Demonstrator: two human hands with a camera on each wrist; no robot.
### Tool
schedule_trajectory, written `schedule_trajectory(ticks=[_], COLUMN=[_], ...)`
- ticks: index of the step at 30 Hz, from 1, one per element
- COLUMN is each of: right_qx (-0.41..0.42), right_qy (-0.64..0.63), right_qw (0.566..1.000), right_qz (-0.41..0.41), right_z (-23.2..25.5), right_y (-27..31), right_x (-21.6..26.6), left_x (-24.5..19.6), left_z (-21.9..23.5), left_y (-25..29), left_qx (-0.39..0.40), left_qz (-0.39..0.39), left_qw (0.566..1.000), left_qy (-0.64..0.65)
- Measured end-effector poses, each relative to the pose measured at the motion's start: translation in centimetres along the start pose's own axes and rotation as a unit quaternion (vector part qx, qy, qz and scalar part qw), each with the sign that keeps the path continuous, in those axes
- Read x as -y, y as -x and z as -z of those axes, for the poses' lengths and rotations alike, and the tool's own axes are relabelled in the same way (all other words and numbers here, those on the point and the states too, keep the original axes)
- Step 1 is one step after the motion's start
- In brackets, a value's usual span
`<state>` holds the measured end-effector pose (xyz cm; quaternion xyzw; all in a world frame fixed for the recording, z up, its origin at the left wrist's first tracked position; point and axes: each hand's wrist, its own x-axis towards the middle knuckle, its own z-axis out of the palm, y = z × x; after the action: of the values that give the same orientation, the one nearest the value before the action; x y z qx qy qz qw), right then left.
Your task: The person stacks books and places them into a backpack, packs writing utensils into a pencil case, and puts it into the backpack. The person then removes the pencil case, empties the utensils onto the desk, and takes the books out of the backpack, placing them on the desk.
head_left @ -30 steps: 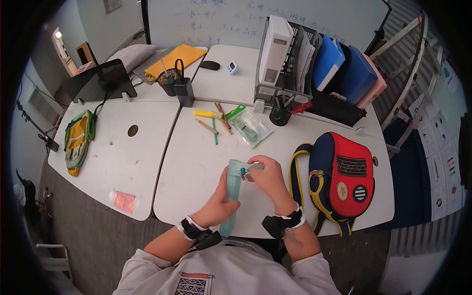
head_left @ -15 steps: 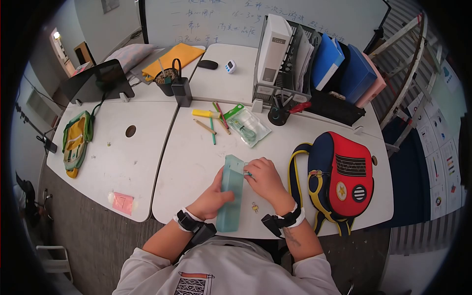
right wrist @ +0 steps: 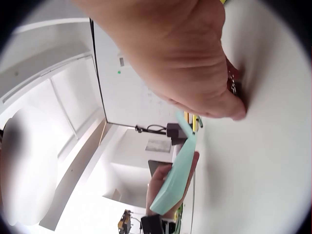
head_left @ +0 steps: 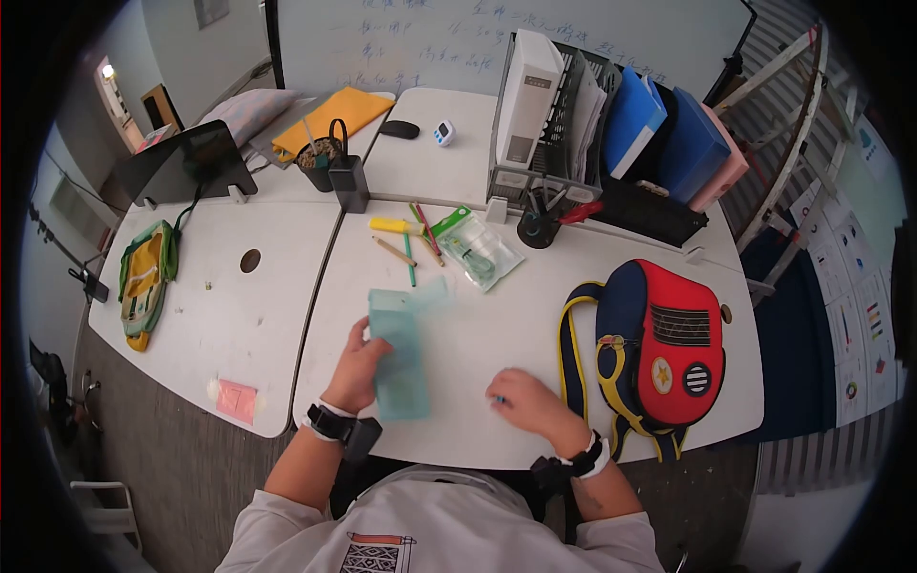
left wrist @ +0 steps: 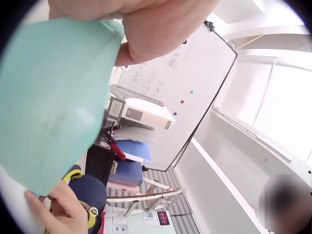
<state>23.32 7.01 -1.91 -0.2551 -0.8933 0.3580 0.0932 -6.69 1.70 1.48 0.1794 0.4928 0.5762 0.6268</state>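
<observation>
A translucent teal case [head_left: 401,371] stands out left of centre in the head view, a flap [head_left: 432,294] raised at its far end. My left hand [head_left: 355,372] grips its left side, thumb over the near face; the case [left wrist: 53,97] fills much of the left wrist view. Low over the table to the right, my right hand [head_left: 531,407] has curled fingers with a bit of blue at their tips. The right wrist view shows that hand [right wrist: 170,58] pinching a small dark, metallic-looking thing [right wrist: 234,87] at the tabletop; its shape is mostly hidden.
A red and navy backpack [head_left: 659,344] lies right of my right hand. Beyond the case are pencils [head_left: 393,251], a yellow marker [head_left: 392,225] and a clear bag with a cable [head_left: 475,253]. A pen holder [head_left: 539,227] and file rack [head_left: 554,124] stand farther back.
My left hand has carried the case leftward, and its flap now stands out. My right hand has left the case and come down over the spot where a small yellowish item lay.
</observation>
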Motion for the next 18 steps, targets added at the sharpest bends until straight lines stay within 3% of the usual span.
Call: schedule_trajectory(ticks=[2, 4, 6, 8, 9, 11, 12, 14, 15, 17, 18], right_qx=[-0.243, -0.281, -0.316, -0.317, -0.320, -0.322, -0.354, -0.447, -0.448, -0.476, -0.488], right_qy=[0.099, 0.165, 0.227, 0.071, 0.070, 0.095, 0.152, 0.146, 0.147, 0.255, 0.237], right_qw=[0.965, 0.945, 0.921, 0.942, 0.941, 0.923, 0.904, 0.852, 0.851, 0.781, 0.765], right_qz=[0.027, 0.016, 0.000, -0.082, -0.090, -0.187, -0.187, -0.229, -0.232, -0.315, -0.347], right_z=[1.1, 3.5, 4.9, 4.6, 4.5, 4.4, 4.8, 4.1, 4.3, 4.8, 4.9], right_y=[-0.8, -0.9, 0.1, 2.8, 4.4, 8.1, 9.7, 13.0, 14.0, 15.7, 17.0], right_x=[-1.0, 1.4, 3.7, 4.7, 4.8, 4.5, 4.3, 2.8, 2.5, 2.0, 0.1], left_x=[-0.4, 0.2, 0.4, 0.4, 0.3, 0.2, 0.2, 0.4, 0.5, 0.8, 1.2], left_z=[1.7, 4.4, 6.5, 8.4, 8.4, 8.9, 9.0, 7.8, 7.0, 5.3, 4.5], left_y=[-1.8, -4.4, -5.9, -6.1, -5.9, -5.3, -5.1, -4.0, -3.4, -2.6, -2.5], left_qx=[-0.062, -0.085, -0.181, -0.210, -0.239, -0.247, -0.251, -0.247, -0.250, -0.237, -0.227], left_qz=[-0.035, -0.067, -0.180, -0.207, -0.233, -0.233, -0.226, -0.233, -0.244, -0.271, -0.300], left_qw=[0.997, 0.994, 0.962, 0.941, 0.913, 0.910, 0.911, 0.910, 0.907, 0.904, 0.899], left_qy=[0.000, -0.001, -0.095, -0.166, -0.234, -0.236, -0.238, -0.238, -0.238, -0.232, -0.226])
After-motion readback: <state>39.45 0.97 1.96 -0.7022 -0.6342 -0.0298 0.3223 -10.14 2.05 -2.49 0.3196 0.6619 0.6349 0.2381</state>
